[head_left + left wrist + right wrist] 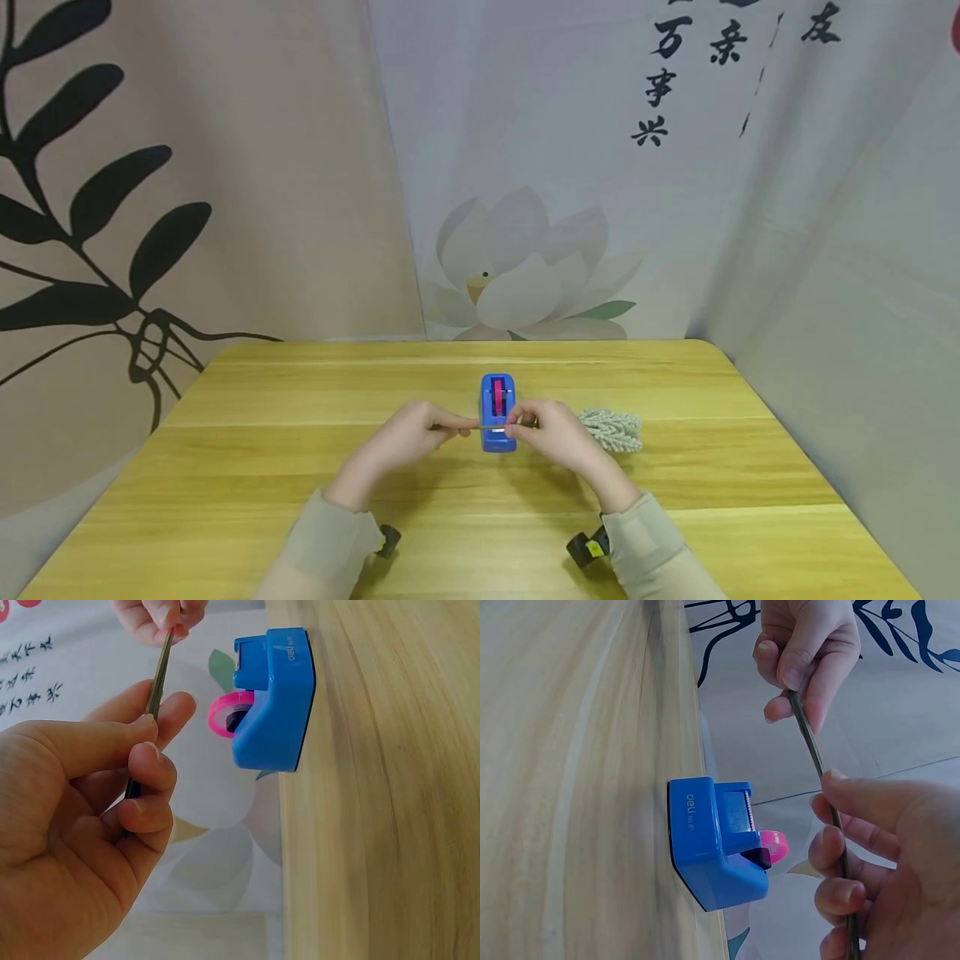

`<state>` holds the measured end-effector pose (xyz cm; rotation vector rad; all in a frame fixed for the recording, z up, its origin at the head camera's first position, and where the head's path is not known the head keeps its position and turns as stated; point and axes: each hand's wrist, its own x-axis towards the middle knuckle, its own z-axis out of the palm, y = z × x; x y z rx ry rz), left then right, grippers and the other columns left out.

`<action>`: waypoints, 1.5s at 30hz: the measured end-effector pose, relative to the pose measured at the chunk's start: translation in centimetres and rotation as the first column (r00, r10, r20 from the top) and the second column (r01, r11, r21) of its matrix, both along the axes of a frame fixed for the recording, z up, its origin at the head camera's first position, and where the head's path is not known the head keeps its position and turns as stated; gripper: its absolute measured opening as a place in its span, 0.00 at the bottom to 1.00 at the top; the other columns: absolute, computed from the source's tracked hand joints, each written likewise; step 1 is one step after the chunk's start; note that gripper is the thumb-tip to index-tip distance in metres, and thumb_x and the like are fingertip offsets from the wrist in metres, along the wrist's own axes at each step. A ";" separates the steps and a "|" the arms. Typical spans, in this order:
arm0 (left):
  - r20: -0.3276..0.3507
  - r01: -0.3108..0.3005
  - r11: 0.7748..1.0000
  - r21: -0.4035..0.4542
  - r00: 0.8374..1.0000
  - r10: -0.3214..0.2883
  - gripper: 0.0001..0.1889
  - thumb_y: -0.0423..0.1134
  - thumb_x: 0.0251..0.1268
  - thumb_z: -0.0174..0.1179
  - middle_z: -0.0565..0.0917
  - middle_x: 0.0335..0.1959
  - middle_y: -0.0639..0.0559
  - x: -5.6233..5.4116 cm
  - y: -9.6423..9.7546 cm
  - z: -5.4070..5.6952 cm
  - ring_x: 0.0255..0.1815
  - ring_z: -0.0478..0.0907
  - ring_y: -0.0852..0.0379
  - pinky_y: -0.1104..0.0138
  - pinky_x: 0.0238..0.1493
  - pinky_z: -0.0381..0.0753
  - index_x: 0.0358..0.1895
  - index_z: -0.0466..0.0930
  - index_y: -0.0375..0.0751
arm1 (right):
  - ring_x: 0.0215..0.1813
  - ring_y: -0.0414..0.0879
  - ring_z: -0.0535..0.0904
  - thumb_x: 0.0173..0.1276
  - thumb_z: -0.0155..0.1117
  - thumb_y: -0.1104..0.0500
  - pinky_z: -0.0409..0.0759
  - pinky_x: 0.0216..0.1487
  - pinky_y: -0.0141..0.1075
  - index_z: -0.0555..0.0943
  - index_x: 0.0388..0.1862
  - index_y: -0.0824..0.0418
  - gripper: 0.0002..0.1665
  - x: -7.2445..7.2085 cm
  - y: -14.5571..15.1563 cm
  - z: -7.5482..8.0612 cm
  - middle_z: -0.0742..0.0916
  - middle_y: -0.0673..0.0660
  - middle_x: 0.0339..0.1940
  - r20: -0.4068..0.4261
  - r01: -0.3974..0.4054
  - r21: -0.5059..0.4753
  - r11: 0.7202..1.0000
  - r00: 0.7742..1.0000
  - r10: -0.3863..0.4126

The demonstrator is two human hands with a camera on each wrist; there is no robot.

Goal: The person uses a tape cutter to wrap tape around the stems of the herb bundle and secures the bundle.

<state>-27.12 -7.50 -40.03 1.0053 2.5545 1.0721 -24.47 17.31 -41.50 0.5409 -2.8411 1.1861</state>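
Note:
Both hands hold a thin dark green flower stem [491,427] level above the blue tape dispenser [498,446]. My left hand [416,432] pinches its left end between thumb and fingers. The fingers of my right hand [557,433] curl round the stem farther right, and in the right wrist view the stem [814,742] runs on past the palm. A bushy pale green flower head [613,430] shows beyond the right hand, in line with the stem; the hand hides where they join. A pink tape roll [498,396] sits in the dispenser.
The wooden table [225,467] has its far edge against a printed curtain [300,167]. Another curtain [862,292] hangs along the right side. A dark wrist camera [587,548] sticks out beside the right sleeve [652,537].

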 end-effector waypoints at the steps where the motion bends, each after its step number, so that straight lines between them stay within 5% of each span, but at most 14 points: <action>1: 0.001 -0.001 1.000 0.000 1.000 0.001 0.17 0.27 0.69 0.55 0.87 0.42 0.50 0.0 0.0 0.0 0.14 0.56 0.63 0.72 0.18 0.62 0.54 0.84 0.48 | 0.24 0.42 0.70 0.68 0.65 0.56 0.69 0.24 0.35 0.81 0.33 0.52 0.04 0.0 0.0 0.0 0.79 0.47 0.23 0.002 0.002 0.002 1.000 1.000 -0.002; 12: -0.017 -0.003 1.000 -0.009 1.000 0.002 0.17 0.27 0.69 0.55 0.87 0.42 0.51 0.0 0.1 -0.1 0.16 0.57 0.63 0.71 0.19 0.64 0.54 0.85 0.48 | 0.27 0.42 0.71 0.70 0.62 0.59 0.71 0.28 0.35 0.83 0.34 0.57 0.05 -0.1 -0.1 0.2 0.79 0.47 0.25 0.007 0.023 0.017 1.000 1.000 -0.023; 19: -0.018 0.001 1.000 -0.007 1.000 -0.001 0.17 0.27 0.69 0.55 0.87 0.42 0.49 0.0 0.1 -0.2 0.14 0.56 0.63 0.72 0.18 0.63 0.53 0.85 0.48 | 0.22 0.42 0.69 0.68 0.64 0.63 0.67 0.22 0.33 0.75 0.43 0.59 0.08 -0.1 -0.1 0.1 0.81 0.53 0.27 0.015 0.028 -0.059 0.998 1.000 -0.027; 26: -0.029 0.005 1.000 0.003 1.000 -0.005 0.17 0.26 0.69 0.54 0.87 0.42 0.48 -0.1 0.0 -0.4 0.14 0.55 0.64 0.72 0.18 0.64 0.53 0.85 0.46 | 0.26 0.43 0.72 0.69 0.62 0.64 0.71 0.24 0.36 0.79 0.39 0.53 0.05 -0.1 0.1 0.1 0.79 0.49 0.26 -0.007 0.008 -0.035 0.999 1.000 -0.009; 40: -0.025 0.006 1.000 -0.007 1.000 -0.006 0.16 0.28 0.70 0.54 0.87 0.43 0.50 -0.1 0.1 -0.4 0.15 0.56 0.63 0.70 0.19 0.66 0.54 0.84 0.47 | 0.29 0.44 0.72 0.71 0.58 0.64 0.72 0.28 0.37 0.84 0.39 0.60 0.07 -0.2 0.0 0.1 0.83 0.57 0.31 0.035 0.021 -0.032 0.999 0.999 -0.020; 45: -0.025 0.010 1.000 -0.005 1.000 -0.011 0.16 0.27 0.70 0.54 0.87 0.43 0.51 -0.1 0.1 -0.4 0.15 0.57 0.63 0.70 0.20 0.67 0.54 0.84 0.47 | 0.31 0.43 0.73 0.71 0.58 0.62 0.73 0.30 0.37 0.84 0.39 0.60 0.07 -0.1 -0.1 0.2 0.84 0.51 0.32 0.041 0.022 0.015 1.000 0.999 -0.023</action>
